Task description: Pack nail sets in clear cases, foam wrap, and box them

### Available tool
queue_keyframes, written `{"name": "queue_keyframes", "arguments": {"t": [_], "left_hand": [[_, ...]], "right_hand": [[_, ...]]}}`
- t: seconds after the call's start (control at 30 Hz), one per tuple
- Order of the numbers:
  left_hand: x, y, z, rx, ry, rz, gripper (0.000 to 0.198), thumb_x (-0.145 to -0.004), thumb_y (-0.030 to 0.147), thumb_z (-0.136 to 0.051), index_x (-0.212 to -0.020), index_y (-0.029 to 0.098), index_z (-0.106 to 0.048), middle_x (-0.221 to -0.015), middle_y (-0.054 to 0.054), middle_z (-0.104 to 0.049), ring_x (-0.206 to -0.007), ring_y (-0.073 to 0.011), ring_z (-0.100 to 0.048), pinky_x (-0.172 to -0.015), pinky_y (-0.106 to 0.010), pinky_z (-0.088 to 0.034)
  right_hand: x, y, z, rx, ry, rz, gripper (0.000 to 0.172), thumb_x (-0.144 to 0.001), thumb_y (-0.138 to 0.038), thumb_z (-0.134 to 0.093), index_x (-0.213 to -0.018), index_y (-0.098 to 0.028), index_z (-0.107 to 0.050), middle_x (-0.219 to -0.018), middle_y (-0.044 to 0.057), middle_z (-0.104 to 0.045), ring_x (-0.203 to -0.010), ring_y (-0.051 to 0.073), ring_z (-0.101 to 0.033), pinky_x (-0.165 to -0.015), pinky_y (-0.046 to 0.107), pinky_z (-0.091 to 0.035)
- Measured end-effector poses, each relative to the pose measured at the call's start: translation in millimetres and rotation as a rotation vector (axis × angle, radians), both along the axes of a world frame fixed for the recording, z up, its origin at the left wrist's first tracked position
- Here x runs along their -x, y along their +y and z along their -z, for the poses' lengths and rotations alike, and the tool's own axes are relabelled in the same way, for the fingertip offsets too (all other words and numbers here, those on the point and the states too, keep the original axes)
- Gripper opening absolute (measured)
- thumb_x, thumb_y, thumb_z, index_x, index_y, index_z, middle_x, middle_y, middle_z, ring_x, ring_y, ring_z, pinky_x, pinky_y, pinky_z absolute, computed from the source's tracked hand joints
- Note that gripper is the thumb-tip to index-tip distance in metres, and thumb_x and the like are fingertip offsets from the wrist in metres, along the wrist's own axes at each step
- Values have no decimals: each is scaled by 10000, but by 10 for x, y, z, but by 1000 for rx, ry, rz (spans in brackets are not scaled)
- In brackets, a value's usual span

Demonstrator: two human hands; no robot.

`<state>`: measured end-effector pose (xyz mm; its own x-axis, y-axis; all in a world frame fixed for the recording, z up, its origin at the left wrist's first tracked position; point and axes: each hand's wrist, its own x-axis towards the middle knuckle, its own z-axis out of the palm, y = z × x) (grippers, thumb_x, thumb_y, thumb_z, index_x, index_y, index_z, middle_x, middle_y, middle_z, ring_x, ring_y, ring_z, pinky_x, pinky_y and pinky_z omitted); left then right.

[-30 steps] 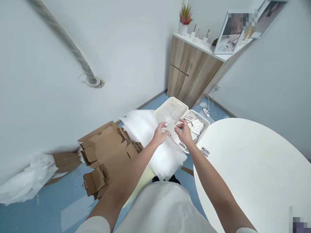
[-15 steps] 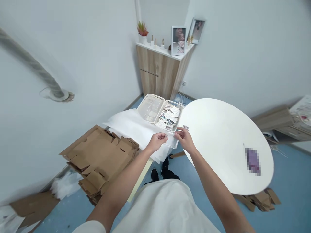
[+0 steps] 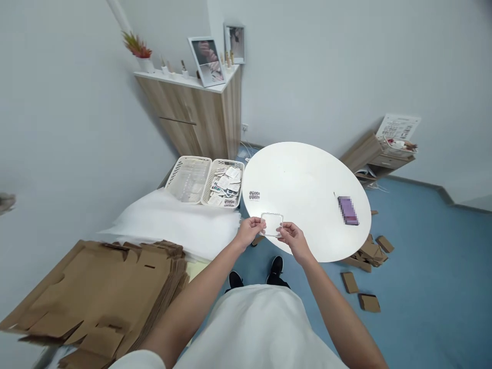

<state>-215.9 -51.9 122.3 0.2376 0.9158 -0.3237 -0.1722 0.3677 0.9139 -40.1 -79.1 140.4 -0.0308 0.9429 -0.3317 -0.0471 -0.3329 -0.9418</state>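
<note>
A small clear plastic case (image 3: 272, 224) is held over the near edge of the white round table (image 3: 303, 174). My left hand (image 3: 249, 231) pinches its left side, and my right hand (image 3: 295, 240) grips the right side with thumb and fingers. The case looks see-through; whether anything lies inside I cannot tell. On the table just beyond my left hand lies a small set of dark, shiny pieces (image 3: 254, 195) in two rows. Left of the table, a white basket (image 3: 241, 190) holds many small printed cards and sets. Beside it, another white basket (image 3: 209, 163) contains clear plastic cases.
White foam sheets (image 3: 169, 220) lie in front of the baskets, near a stack of flat brown cardboard boxes (image 3: 103, 287). A pixelated purple object (image 3: 348, 210) rests on the table's right. A wooden cabinet (image 3: 192, 110) fills the corner. Small cartons (image 3: 369, 302) sit on the floor.
My view has turned right. Both hands have moved from in front of the baskets to the table's edge, bringing the clear case along, which now faces me between them.
</note>
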Motion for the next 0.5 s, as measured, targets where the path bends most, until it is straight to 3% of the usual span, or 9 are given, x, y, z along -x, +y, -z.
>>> {"name": "queue_keyframes", "arguments": {"t": [0.23,0.5], "left_hand": [[-771,129,148,-22,83,70,344,-645,377,-651,-890,151,-568,-662,-36,-627,-643,-140,-575,-672,-280,-427],[-1602,330,170,-146,354,8,405,-669,369,-635,-1025,203,-536,-1063,-93,-547,-812,-160,-570,-723,-307,-439]], "right_hand": [[-749,37,201,36,4,133,341,-604,-415,-644,-848,-195,-552,-780,20,-594,-666,138,-594,-669,320,-491],[-1701,318,341,-1,-38,201,308,-621,-407,-633,-830,-200,-544,-718,-5,-563,-636,126,-569,-662,310,-479]]}}
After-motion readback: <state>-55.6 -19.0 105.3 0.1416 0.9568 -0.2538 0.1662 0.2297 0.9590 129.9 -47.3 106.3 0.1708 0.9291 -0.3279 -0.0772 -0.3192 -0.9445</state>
